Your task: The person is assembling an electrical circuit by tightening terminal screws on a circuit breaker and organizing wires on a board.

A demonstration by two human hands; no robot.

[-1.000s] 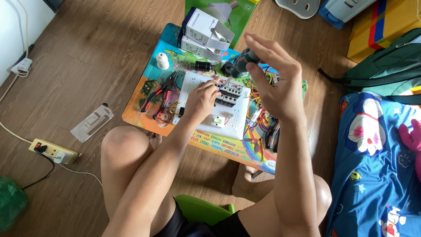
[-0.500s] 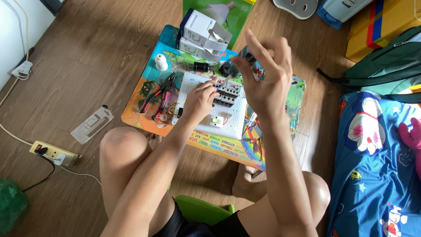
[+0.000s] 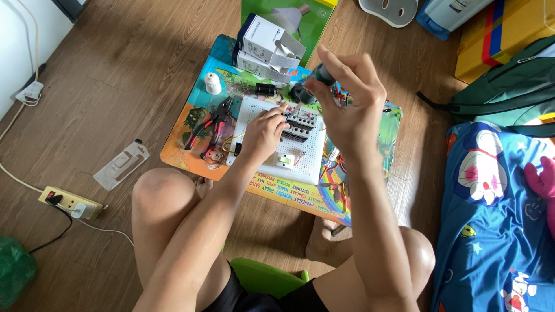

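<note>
My right hand (image 3: 350,107) is raised over a small colourful table (image 3: 300,199) and grips the dark green handle of a screwdriver (image 3: 322,74), whose shaft points down at a grey electrical device (image 3: 300,124). That device sits on a white perforated board (image 3: 309,164). My left hand (image 3: 263,136) rests on the board and pinches the left edge of the device. A small white part (image 3: 284,161) lies on the board just in front of my left hand.
Red-handled pliers (image 3: 211,127), a white lamp socket (image 3: 213,84) and white boxes (image 3: 266,40) sit on the table's left and far side. A power strip (image 3: 69,202) and a white plastic piece (image 3: 121,164) lie on the wooden floor at left. A blue blanket (image 3: 497,202) lies right.
My right hand has turned and lifted the screwdriver more upright over the device. My left hand stays on the device.
</note>
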